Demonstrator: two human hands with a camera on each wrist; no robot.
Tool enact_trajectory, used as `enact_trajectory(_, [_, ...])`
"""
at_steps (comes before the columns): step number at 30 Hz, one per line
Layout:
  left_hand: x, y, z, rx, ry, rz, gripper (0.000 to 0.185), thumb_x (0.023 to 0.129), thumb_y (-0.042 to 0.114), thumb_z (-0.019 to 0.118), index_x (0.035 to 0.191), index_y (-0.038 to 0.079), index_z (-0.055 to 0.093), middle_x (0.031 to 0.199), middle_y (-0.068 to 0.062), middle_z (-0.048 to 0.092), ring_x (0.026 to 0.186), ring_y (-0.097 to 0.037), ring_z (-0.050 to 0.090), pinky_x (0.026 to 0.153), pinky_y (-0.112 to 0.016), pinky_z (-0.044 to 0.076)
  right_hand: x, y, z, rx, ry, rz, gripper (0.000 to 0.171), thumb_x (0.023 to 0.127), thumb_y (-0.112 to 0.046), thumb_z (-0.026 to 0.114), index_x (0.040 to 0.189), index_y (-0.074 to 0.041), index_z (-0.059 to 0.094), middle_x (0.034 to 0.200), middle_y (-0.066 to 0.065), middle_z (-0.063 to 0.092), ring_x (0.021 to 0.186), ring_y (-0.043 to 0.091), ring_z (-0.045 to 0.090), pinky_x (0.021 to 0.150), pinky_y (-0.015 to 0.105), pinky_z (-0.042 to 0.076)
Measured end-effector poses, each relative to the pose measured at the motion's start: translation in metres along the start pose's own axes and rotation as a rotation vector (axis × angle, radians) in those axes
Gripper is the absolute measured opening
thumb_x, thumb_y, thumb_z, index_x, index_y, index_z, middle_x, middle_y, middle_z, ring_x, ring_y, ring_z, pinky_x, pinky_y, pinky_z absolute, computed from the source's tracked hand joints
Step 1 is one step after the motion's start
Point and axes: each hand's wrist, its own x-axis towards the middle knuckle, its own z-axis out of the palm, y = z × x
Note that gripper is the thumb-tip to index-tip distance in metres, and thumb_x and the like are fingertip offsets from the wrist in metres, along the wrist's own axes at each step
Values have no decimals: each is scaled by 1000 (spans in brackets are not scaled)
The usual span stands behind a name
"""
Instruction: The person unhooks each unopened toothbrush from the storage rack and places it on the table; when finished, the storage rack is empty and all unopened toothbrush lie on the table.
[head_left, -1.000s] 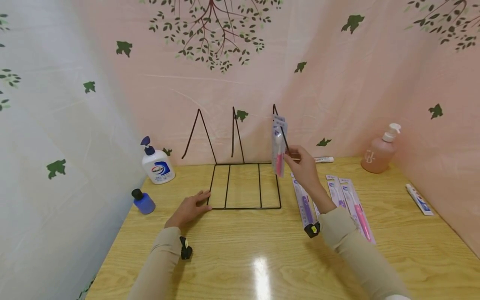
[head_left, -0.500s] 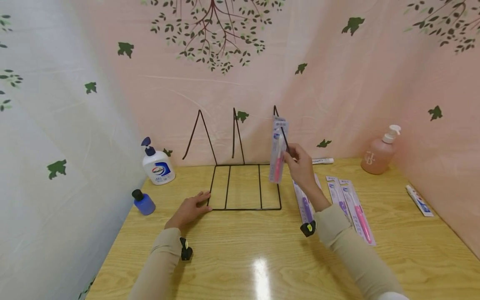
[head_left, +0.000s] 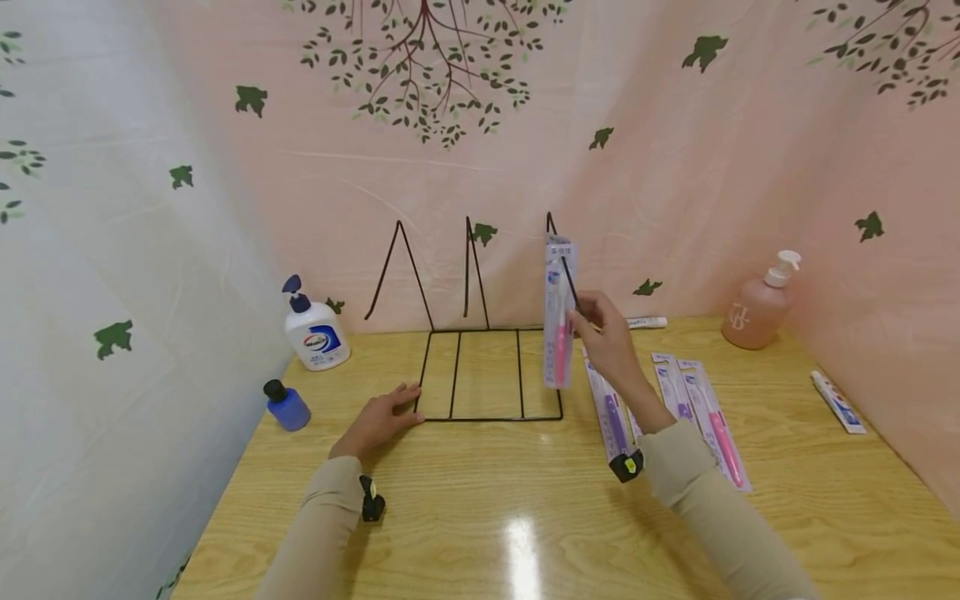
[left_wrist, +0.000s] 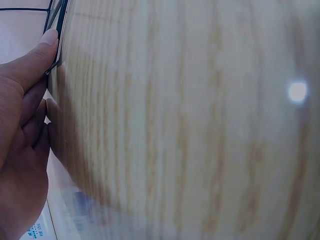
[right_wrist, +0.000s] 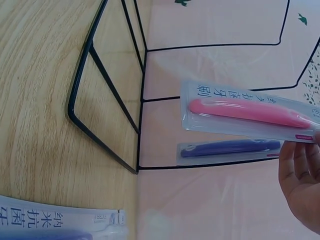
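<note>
A black wire rack (head_left: 488, 419) with tall upright hooks stands on the wooden table. From its right hook hangs a packaged toothbrush (head_left: 559, 333) with a pink handle; in the right wrist view a packaged toothbrush (right_wrist: 230, 148) with a dark blue handle shows behind it. My right hand (head_left: 607, 337) pinches the front pack's right edge, close by the hook's end. At the rack's front left corner my left hand (head_left: 381, 419) rests its fingertips and thumb on the wire. In the left wrist view that thumb (left_wrist: 37, 57) lies straight against the bar.
Several packaged toothbrushes (head_left: 720, 429) lie right of the rack, partly under my right forearm. A white pump bottle (head_left: 318, 337) and a small blue bottle (head_left: 288, 408) stand left. A pink pump bottle (head_left: 756, 312) and a toothpaste tube (head_left: 838, 400) are at the right.
The pink toothbrush pack has swung forward and down on the hook and now hangs nearly straight. My right hand has shifted slightly, first left and then back. The left hand stays put.
</note>
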Motion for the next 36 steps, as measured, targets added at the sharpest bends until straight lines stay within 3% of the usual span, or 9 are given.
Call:
enact_trajectory(8, [-1,1,0,-11,-7,-2,62,91,33,64,146,14,42,155,-3,32,145,-29,22,115,-55,23,-8,-1,-6,-8,-39,-25,25,96,-1,53,118,11,53,97,24,59,81,14,60,71,30,57])
enact_trajectory(17, [-1,0,0,-21,-10,3,62,92,34,64,146,13,42,155,-3,31,145,-29,22,114,-55,23,-20,-5,-12,-45,-64,-12,25,97,-4,53,120,7,54,103,22,60,85,17,60,75,32,57])
enact_trajectory(30, [-2,2,0,-23,-14,-8,62,92,35,63,146,15,42,156,-2,30,146,-28,21,115,-56,21,-36,-17,-19,-74,-82,19,22,97,-4,54,116,6,56,98,18,59,85,12,60,74,21,55])
enact_trajectory(36, [-2,2,1,-22,-9,-3,62,92,34,64,146,15,41,156,-2,30,146,-28,21,115,-56,21,-39,-9,-21,-62,-89,7,24,96,-4,54,118,4,56,99,18,60,84,12,61,71,17,53])
